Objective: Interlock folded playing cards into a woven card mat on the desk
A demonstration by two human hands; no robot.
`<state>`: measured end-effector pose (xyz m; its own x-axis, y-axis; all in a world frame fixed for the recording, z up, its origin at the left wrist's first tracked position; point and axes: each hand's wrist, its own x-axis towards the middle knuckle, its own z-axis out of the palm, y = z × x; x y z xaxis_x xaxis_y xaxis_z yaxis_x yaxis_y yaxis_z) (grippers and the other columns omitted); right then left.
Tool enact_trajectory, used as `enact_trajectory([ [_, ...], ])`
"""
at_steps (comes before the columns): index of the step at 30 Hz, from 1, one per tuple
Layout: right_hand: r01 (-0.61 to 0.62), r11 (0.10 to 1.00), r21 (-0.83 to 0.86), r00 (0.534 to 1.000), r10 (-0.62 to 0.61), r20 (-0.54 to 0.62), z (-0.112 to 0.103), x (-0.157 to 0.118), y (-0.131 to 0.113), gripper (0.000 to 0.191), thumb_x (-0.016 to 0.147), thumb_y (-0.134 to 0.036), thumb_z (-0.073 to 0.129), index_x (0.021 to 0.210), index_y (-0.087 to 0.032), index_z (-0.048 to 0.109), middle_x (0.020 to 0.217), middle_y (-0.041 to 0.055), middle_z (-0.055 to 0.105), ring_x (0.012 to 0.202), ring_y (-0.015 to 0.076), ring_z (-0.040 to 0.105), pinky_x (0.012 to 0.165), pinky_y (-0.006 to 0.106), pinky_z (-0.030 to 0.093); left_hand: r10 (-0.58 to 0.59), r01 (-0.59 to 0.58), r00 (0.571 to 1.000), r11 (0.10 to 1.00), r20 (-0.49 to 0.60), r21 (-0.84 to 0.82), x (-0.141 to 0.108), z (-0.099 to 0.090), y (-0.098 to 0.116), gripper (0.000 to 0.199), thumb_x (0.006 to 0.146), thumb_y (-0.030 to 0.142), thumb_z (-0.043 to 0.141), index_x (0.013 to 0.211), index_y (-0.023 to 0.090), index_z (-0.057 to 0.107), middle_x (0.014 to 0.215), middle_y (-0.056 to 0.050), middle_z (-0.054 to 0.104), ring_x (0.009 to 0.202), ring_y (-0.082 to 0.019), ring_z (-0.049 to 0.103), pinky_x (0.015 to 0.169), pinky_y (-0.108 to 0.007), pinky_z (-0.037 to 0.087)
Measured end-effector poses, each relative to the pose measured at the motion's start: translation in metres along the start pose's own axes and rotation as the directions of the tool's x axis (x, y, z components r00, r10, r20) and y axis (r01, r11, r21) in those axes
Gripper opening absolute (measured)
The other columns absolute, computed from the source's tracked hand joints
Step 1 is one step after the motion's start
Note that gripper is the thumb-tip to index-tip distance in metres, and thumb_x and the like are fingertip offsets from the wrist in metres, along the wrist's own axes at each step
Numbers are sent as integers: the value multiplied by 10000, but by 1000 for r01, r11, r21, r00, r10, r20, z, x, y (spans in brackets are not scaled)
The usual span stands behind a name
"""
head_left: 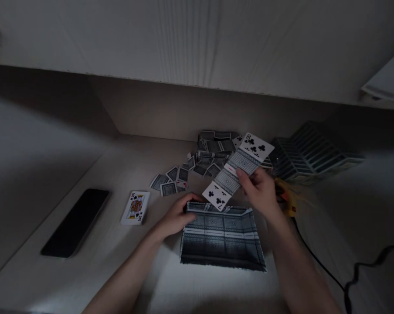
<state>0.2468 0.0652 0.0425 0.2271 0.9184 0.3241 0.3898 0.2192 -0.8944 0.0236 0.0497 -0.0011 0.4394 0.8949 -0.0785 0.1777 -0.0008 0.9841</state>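
Observation:
In my right hand (260, 189) is a strip of joined, folded playing cards (241, 163), pinched between thumb and fingers. Its ends show clubs, an eight at the top and a seven at the bottom, with patterned card backs between. The strip's lower end overlaps the far edge of an open box made of playing cards (221, 237). My left hand (179, 213) grips that box at its upper left corner, thumb inside the wall. Folded card pieces (174, 181) lie loose beyond my hands, and a heap of more folded cards (213, 148) rests against the back panel.
A stack of cards with a king on top (136, 207) lies to the left, beside a black phone (75, 222). At right stand a stepped card structure (314, 152) and a yellow tool (291, 200), partly hidden, near a black cord (347, 285). A shelf edge (184, 83) overhangs the desk.

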Motion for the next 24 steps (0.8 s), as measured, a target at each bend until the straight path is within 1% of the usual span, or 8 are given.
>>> enact_trajectory([
  [2,41,997,-72,999,-39,37,2,-5,-4,182,755,-388,578,688,-222,539,490,-33,566,377,124,487,390,245,371,23,-20,996,999,-86,26,2,3,-3,268,583,69,455,785,181,589,816,3,622,813,-165,565,713,-246,427],
  [5,138,961,-241,983,-102,152,3,-10,-11,317,793,-385,532,518,-227,520,419,-17,558,397,145,535,470,267,418,54,-37,980,995,-194,94,4,6,-5,159,591,64,479,678,166,564,777,3,610,785,-148,561,721,-242,409],
  [7,212,920,-328,962,-137,238,5,-13,-15,377,804,-395,513,467,-227,526,428,-4,576,432,159,566,491,269,426,91,-49,964,984,-250,171,2,7,-4,140,592,51,509,651,166,563,759,4,598,767,-141,556,706,-238,402],
  [12,396,819,-416,892,-235,386,4,-23,-19,228,801,-382,523,688,-222,638,589,19,655,549,188,619,513,271,446,238,-88,914,907,-330,412,-8,6,3,151,606,28,547,630,174,575,760,-2,534,767,-140,535,643,-226,396],
  [15,431,802,-414,873,-255,416,-3,-26,-16,182,806,-346,522,809,-223,657,726,36,691,677,210,644,629,298,487,294,-104,898,865,-327,491,-11,6,5,145,627,33,553,623,176,571,779,-4,515,787,-138,528,683,-235,402],
  [18,454,820,-349,863,-308,401,-10,-26,-13,183,786,-291,536,920,-226,642,903,46,689,820,222,639,753,335,493,301,-128,897,878,-323,461,-9,6,4,141,633,36,563,625,176,579,799,-5,533,801,-135,539,694,-232,413],
  [20,496,818,-290,835,-359,416,-12,-25,-15,209,778,-246,524,958,-218,627,917,47,686,815,210,643,737,323,503,300,-146,897,895,-325,422,-8,6,4,151,627,23,563,623,172,582,800,-4,556,800,-133,552,703,-235,421],
  [24,591,791,-155,742,-459,489,-8,-25,-26,242,811,-213,445,996,-211,602,897,57,690,785,184,653,672,271,512,282,-132,897,907,-342,401,-7,7,1,148,621,21,563,622,167,585,804,-10,599,809,-139,567,713,-242,425],
])
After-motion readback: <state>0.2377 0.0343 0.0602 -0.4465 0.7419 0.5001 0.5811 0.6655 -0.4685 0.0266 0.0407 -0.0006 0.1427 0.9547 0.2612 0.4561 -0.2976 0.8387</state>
